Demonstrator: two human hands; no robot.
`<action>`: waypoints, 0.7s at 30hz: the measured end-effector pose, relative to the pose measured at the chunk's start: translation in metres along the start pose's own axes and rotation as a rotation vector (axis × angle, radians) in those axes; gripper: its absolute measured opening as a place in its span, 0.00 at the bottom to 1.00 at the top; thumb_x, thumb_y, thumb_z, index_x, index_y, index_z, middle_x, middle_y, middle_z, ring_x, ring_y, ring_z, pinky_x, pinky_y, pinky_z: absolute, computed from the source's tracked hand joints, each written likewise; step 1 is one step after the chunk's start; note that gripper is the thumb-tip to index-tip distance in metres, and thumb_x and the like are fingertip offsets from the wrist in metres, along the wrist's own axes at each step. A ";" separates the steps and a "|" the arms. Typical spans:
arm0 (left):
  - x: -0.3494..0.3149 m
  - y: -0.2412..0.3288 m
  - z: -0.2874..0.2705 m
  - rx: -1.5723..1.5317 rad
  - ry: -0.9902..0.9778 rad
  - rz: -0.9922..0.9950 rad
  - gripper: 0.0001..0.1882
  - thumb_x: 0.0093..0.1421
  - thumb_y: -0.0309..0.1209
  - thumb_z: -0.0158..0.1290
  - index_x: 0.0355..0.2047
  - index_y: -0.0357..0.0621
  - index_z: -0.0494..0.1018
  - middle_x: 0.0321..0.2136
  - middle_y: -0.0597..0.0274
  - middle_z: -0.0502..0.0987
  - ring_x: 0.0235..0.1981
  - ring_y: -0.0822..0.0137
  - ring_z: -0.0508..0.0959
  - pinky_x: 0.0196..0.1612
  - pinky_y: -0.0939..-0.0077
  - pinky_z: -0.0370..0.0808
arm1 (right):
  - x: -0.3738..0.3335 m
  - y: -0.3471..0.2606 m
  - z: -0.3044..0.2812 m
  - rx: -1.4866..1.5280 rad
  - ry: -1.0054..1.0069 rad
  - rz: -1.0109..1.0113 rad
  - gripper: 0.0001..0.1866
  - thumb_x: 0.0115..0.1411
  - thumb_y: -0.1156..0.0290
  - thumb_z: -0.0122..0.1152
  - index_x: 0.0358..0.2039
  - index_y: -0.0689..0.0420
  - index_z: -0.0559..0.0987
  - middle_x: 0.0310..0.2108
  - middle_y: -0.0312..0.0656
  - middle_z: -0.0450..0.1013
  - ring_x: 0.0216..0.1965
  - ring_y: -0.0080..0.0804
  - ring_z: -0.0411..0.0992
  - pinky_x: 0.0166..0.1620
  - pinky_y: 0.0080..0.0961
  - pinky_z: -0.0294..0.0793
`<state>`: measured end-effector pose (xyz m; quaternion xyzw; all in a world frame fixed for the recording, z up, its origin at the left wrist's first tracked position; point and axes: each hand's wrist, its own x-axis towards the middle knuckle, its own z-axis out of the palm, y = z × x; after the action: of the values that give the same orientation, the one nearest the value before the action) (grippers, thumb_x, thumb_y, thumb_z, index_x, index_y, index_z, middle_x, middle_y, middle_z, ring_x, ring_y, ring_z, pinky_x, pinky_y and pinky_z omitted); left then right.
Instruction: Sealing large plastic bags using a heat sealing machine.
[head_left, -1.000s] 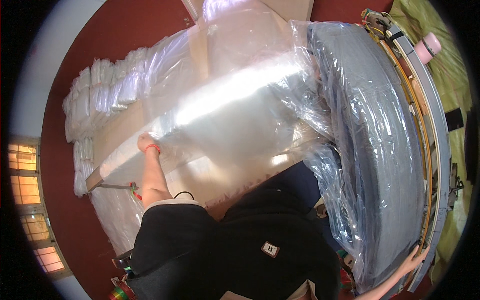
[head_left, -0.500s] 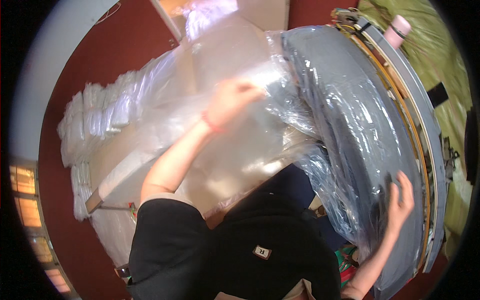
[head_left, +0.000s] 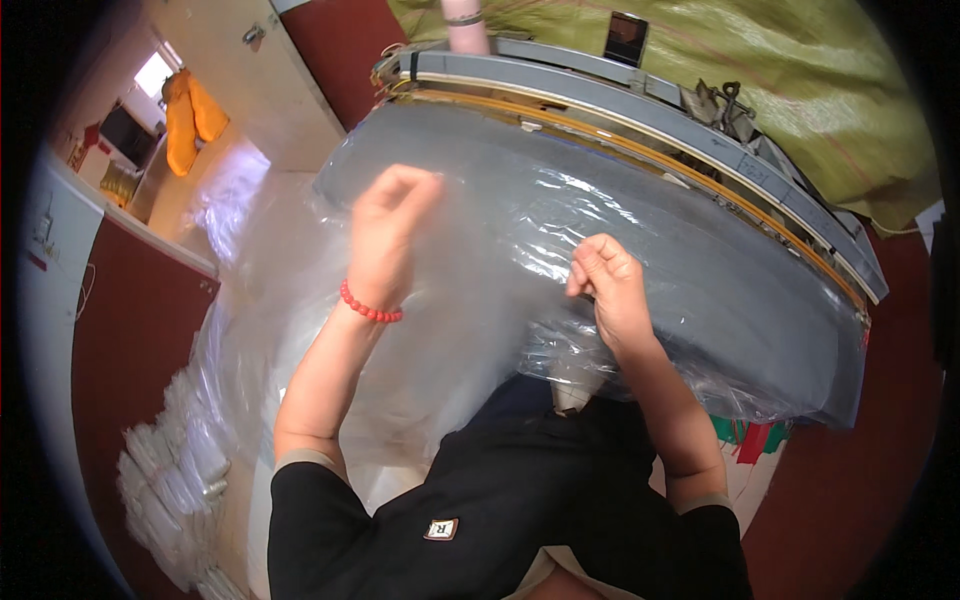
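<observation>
Clear plastic sheet [head_left: 400,350] spreads blurred from the left side across to the grey bench top. My left hand [head_left: 390,225], a red bead bracelet at its wrist, is closed with its fingers pinched on that sheet, raised over the bench's left part. Pinched shut too, my right hand [head_left: 612,280] is held above the middle of the bench, at the blurred right edge of the sheet; its fingertips seem to grip it. Beneath both hands lies the long grey bench top [head_left: 680,270], with shiny plastic film on it.
A long metal sealing bar [head_left: 620,95] with an orange strip runs along the bench's far edge. Behind it are a pink cylinder [head_left: 465,25], a phone [head_left: 626,38] and green woven sheeting [head_left: 800,80]. Bundles of plastic bags [head_left: 170,480] lie at lower left, near an open door [head_left: 255,80].
My view and body have turned right toward the bench. My right hand has come up from the bench's near end and closed. The left hand has brought the plastic sheet over the bench.
</observation>
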<state>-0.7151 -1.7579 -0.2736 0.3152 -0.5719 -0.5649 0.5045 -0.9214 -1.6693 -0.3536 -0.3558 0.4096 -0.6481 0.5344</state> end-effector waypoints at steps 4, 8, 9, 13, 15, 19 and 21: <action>0.008 0.005 0.019 0.154 -0.082 0.161 0.04 0.53 0.27 0.51 0.24 0.40 0.70 0.24 0.69 0.69 0.24 0.80 0.63 0.26 0.86 0.60 | -0.001 -0.007 0.002 -0.232 -0.048 -0.094 0.07 0.59 0.68 0.48 0.28 0.57 0.70 0.23 0.34 0.68 0.26 0.18 0.67 0.27 0.14 0.66; 0.017 0.005 0.046 0.328 -0.236 0.322 0.03 0.52 0.24 0.52 0.24 0.37 0.71 0.26 0.68 0.68 0.27 0.79 0.64 0.30 0.87 0.61 | 0.012 0.006 0.033 -0.337 -0.107 -0.303 0.17 0.51 0.67 0.60 0.40 0.60 0.69 0.31 0.36 0.70 0.33 0.18 0.68 0.33 0.17 0.68; 0.020 0.007 0.051 0.403 -0.270 0.424 0.04 0.52 0.24 0.53 0.24 0.37 0.70 0.27 0.67 0.68 0.28 0.78 0.65 0.31 0.87 0.61 | 0.017 0.012 0.041 -0.322 -0.149 -0.355 0.19 0.50 0.69 0.60 0.41 0.61 0.68 0.29 0.37 0.69 0.32 0.19 0.68 0.32 0.18 0.68; 0.040 0.014 0.057 0.326 -0.194 0.538 0.04 0.55 0.26 0.50 0.27 0.38 0.69 0.29 0.66 0.69 0.34 0.76 0.68 0.37 0.84 0.65 | -0.006 -0.008 0.055 -0.321 -0.249 0.032 0.18 0.49 0.74 0.55 0.42 0.62 0.67 0.25 0.37 0.69 0.25 0.23 0.68 0.29 0.20 0.68; 0.047 0.026 0.045 0.186 -0.056 0.360 0.05 0.57 0.29 0.48 0.27 0.42 0.68 0.23 0.70 0.70 0.21 0.83 0.66 0.23 0.88 0.64 | -0.010 0.003 0.037 -0.343 -0.237 0.143 0.14 0.48 0.77 0.51 0.38 0.62 0.69 0.23 0.36 0.69 0.21 0.24 0.67 0.26 0.20 0.68; 0.104 0.059 -0.009 0.299 0.251 0.791 0.04 0.56 0.30 0.50 0.27 0.44 0.70 0.19 0.74 0.67 0.17 0.85 0.60 0.17 0.91 0.56 | -0.039 0.006 -0.029 -0.570 -0.135 -0.133 0.10 0.44 0.77 0.52 0.30 0.60 0.73 0.21 0.41 0.70 0.20 0.30 0.70 0.25 0.25 0.68; 0.125 0.069 -0.049 0.443 0.435 0.869 0.06 0.56 0.30 0.51 0.27 0.41 0.71 0.18 0.75 0.66 0.19 0.84 0.62 0.21 0.90 0.59 | -0.066 -0.026 -0.055 -1.103 -0.089 -0.185 0.09 0.41 0.77 0.53 0.27 0.59 0.74 0.20 0.47 0.69 0.21 0.42 0.70 0.25 0.28 0.67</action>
<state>-0.6911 -1.8789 -0.1869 0.2582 -0.6374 -0.0913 0.7202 -0.9693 -1.5936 -0.3542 -0.6440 0.6319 -0.3667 0.2268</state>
